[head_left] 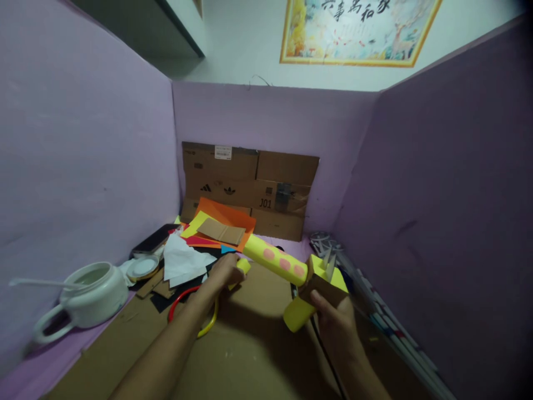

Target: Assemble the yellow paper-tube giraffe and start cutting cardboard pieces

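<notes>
Left hand (225, 275) fingers wrap the spotted yellow tube (277, 260) at its end; right hand (333, 319) fingers clasp its yellow body (328, 276).

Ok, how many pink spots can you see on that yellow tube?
3 pink spots in a row along the yellow tube of the paper model: one toward the left hand, one midway, one toward the right hand. Others may be hidden behind.

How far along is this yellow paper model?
Done: the yellow tube carries three pink spots and joins the cardboard body. In hand: the left hand holds the tube's far end, the right hand the body. Left: hard to tell; coloured paper scraps lie unused behind.
</notes>
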Demonstrator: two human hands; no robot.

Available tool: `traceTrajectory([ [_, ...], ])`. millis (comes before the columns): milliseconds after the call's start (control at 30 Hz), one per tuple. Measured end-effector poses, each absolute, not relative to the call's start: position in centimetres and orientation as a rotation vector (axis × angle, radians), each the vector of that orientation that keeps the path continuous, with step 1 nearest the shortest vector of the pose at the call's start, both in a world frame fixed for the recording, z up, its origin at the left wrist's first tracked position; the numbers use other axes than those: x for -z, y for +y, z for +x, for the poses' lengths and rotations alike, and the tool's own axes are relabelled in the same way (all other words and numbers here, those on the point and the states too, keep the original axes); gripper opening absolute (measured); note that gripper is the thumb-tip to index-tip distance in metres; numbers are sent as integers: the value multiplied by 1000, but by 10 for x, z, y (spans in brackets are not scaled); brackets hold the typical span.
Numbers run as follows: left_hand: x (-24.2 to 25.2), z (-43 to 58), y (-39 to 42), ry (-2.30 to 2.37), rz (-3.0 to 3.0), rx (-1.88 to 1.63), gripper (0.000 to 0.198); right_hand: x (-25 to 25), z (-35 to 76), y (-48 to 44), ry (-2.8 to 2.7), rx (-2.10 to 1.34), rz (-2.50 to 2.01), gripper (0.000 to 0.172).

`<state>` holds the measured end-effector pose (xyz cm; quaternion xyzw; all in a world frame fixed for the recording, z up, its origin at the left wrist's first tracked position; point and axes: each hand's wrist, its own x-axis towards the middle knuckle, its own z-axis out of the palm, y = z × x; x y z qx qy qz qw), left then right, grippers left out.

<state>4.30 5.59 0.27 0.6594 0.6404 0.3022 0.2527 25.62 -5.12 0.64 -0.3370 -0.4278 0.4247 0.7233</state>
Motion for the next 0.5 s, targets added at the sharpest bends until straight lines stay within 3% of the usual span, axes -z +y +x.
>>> traceTrajectory([
  [167, 7, 50, 5, 1535, 1666, -1154, 32, 4, 253, -51, -982, -983, -767, 57],
  [300, 16, 38, -23, 1457, 1573, -1218, 46, 14, 253, -49, -1052, -948, -835, 60],
  [500, 25, 21, -28, 1465, 1552, -1247, 46, 17, 248, -51, -1142, -881, -963, 43],
])
